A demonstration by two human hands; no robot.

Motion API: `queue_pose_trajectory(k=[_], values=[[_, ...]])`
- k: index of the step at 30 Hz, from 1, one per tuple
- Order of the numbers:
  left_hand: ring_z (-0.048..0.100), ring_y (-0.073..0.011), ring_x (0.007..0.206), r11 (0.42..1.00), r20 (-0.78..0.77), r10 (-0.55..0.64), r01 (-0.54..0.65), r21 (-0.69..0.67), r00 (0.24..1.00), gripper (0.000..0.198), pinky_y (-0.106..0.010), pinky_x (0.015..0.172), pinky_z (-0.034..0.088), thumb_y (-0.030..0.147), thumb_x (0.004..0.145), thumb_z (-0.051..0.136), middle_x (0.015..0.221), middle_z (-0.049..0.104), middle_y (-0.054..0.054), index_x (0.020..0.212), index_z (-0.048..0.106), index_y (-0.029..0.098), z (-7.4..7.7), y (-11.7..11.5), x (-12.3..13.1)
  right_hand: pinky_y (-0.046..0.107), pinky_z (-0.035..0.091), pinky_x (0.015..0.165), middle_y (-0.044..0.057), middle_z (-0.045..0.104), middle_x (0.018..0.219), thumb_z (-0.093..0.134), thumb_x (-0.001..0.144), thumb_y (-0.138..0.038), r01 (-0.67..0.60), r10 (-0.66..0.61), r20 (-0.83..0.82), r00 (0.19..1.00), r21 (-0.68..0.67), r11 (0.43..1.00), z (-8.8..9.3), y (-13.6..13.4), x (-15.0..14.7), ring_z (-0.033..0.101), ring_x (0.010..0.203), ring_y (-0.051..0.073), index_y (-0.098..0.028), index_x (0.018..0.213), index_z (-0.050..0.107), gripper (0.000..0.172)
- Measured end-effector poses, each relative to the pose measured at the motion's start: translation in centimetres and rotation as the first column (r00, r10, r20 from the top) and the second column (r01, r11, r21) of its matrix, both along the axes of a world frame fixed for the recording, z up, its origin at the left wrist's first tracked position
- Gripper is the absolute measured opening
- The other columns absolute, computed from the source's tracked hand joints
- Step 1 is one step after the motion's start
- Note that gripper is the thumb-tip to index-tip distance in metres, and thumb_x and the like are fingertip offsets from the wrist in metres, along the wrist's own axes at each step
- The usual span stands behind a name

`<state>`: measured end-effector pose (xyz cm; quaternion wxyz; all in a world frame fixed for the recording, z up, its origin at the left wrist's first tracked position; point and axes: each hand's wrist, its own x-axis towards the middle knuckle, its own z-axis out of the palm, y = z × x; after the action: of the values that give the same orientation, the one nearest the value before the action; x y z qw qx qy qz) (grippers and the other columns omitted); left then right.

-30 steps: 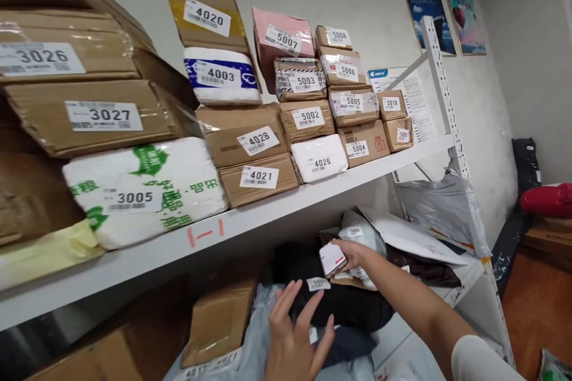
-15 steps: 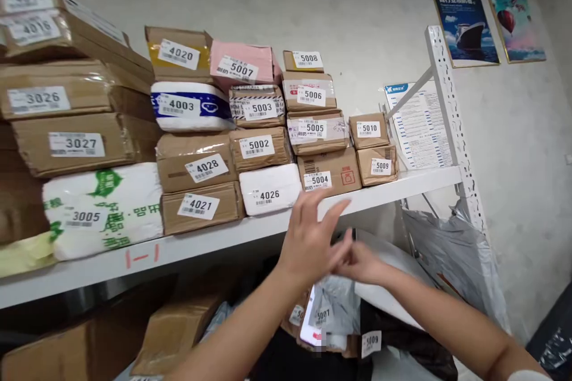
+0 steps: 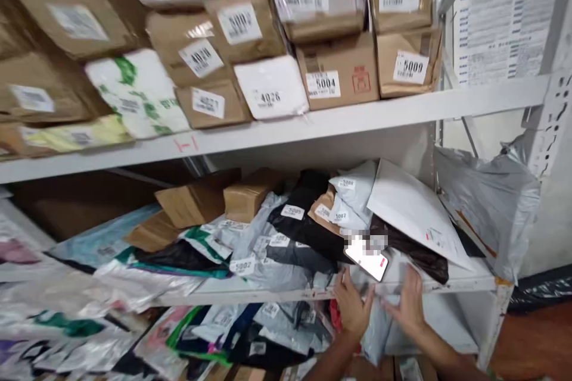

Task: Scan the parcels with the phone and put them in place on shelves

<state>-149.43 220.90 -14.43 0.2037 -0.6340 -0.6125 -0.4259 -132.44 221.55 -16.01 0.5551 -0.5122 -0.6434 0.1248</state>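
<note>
Both of my hands are at the front edge of the middle shelf (image 3: 268,296). A grey plastic parcel (image 3: 379,328) hangs over that edge. My left hand (image 3: 353,306) is closed on the parcel's left side. My right hand (image 3: 409,303) lies against its right side with fingers spread. Just above my left hand's fingers a phone (image 3: 367,257) with a lit screen rests on the parcels, and neither hand holds it. Behind it lie a black bag (image 3: 313,232), small grey bags labelled 5007 (image 3: 346,214) and a large white mailer (image 3: 411,208).
The top shelf (image 3: 357,116) carries numbered cardboard boxes, such as 5004 (image 3: 339,74) and 5009 (image 3: 409,65), and a white parcel 4026 (image 3: 270,86). Many plastic parcels fill the lower shelves at left (image 3: 89,286). A large grey bag (image 3: 487,202) hangs by the white upright at right.
The view has dropped from the top shelf to the middle one. Both hands moved down to the shelf's front edge onto a grey parcel. The phone still lies on the parcels.
</note>
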Motion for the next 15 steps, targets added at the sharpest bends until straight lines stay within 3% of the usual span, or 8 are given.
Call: queue_pose_trajectory(k=[1,2,3,4,6,9,12,15], values=[[0.055,-0.0416,0.121,0.997,0.096,0.060,-0.055,-0.048,0.994,0.067,-0.064,0.102,0.047,0.048,0.090,0.053,0.130,0.050,-0.024,0.145,0.040,0.013,-3.7,0.2,0.7,0.073,0.036,0.109,0.025,0.045,0.146,0.075,0.070,-0.056,0.027,-0.027,0.006,1.000,-0.083,0.996,-2.6,-0.9,-1.7,0.043,0.135,0.059,-0.027,0.148,0.028,0.096],[0.050,-0.0435,0.130,0.995,0.170,0.069,-0.055,-0.083,0.983,0.069,-0.066,0.110,0.041,0.050,0.091,0.050,0.136,0.048,-0.025,0.149,0.038,0.014,-6.2,0.5,1.5,0.076,0.031,0.112,0.025,0.042,0.152,0.072,0.072,-0.057,0.067,-0.068,-0.002,0.998,-0.128,0.990,-4.1,-1.4,-3.0,0.037,0.141,0.059,-0.025,0.153,0.022,0.101],[0.047,-0.0441,0.135,0.993,0.238,0.089,-0.068,-0.092,0.967,0.069,-0.068,0.114,0.035,0.049,0.092,0.048,0.139,0.047,-0.026,0.151,0.036,0.013,-7.5,0.9,2.3,0.078,0.028,0.112,0.027,0.042,0.153,0.071,0.073,-0.059,0.086,-0.085,0.013,0.996,-0.138,0.987,-4.7,-1.4,-3.9,0.036,0.142,0.059,-0.022,0.156,0.017,0.106],[0.044,-0.0434,0.139,0.992,0.295,0.098,-0.070,-0.106,0.950,0.068,-0.068,0.118,0.031,0.048,0.094,0.045,0.142,0.045,-0.027,0.152,0.035,0.013,-8.0,1.3,2.8,0.080,0.025,0.112,0.031,0.043,0.152,0.072,0.071,-0.060,0.114,-0.112,0.025,0.993,-0.130,0.985,-4.5,-1.1,-4.2,0.038,0.141,0.059,-0.016,0.156,0.015,0.112],[0.039,-0.0405,0.145,0.990,0.356,0.066,-0.017,-0.139,0.932,0.063,-0.066,0.122,0.025,0.045,0.097,0.042,0.148,0.043,-0.027,0.152,0.036,0.013,-7.1,1.6,2.9,0.075,0.028,0.115,0.032,0.047,0.149,0.076,0.068,-0.060,0.066,-0.057,0.071,0.996,-0.133,0.989,-2.7,0.1,-3.8,0.044,0.139,0.054,-0.009,0.156,0.018,0.117],[0.040,-0.0361,0.146,0.981,0.403,-0.022,0.098,-0.169,0.915,0.052,-0.063,0.124,0.025,0.042,0.100,0.039,0.150,0.045,-0.024,0.144,0.047,0.017,-4.9,1.1,1.4,0.061,0.039,0.115,0.027,0.053,0.147,0.083,0.063,-0.052,-0.059,0.086,0.113,0.990,-0.227,0.972,0.5,2.3,-2.1,0.050,0.137,0.046,-0.012,0.152,0.034,0.109],[0.049,-0.0336,0.140,0.982,0.466,-0.049,0.128,-0.140,0.884,0.045,-0.060,0.120,0.034,0.041,0.101,0.038,0.143,0.052,-0.023,0.134,0.057,0.017,-3.7,-0.1,0.1,0.055,0.046,0.109,0.024,0.062,0.137,0.083,0.060,-0.035,-0.180,0.231,0.116,0.966,-0.340,0.923,2.7,4.2,-1.3,0.057,0.130,0.043,-0.012,0.143,0.048,0.093],[0.056,-0.0315,0.132,0.981,0.460,-0.113,0.171,-0.086,0.881,0.040,-0.056,0.113,0.045,0.040,0.101,0.040,0.134,0.058,-0.020,0.126,0.064,0.019,-2.6,-1.3,-1.0,0.051,0.052,0.099,0.020,0.070,0.119,0.074,0.055,-0.019,-0.280,0.332,0.097,0.938,-0.352,0.893,4.0,5.0,-1.0,0.066,0.115,0.041,-0.011,0.129,0.059,0.076]])
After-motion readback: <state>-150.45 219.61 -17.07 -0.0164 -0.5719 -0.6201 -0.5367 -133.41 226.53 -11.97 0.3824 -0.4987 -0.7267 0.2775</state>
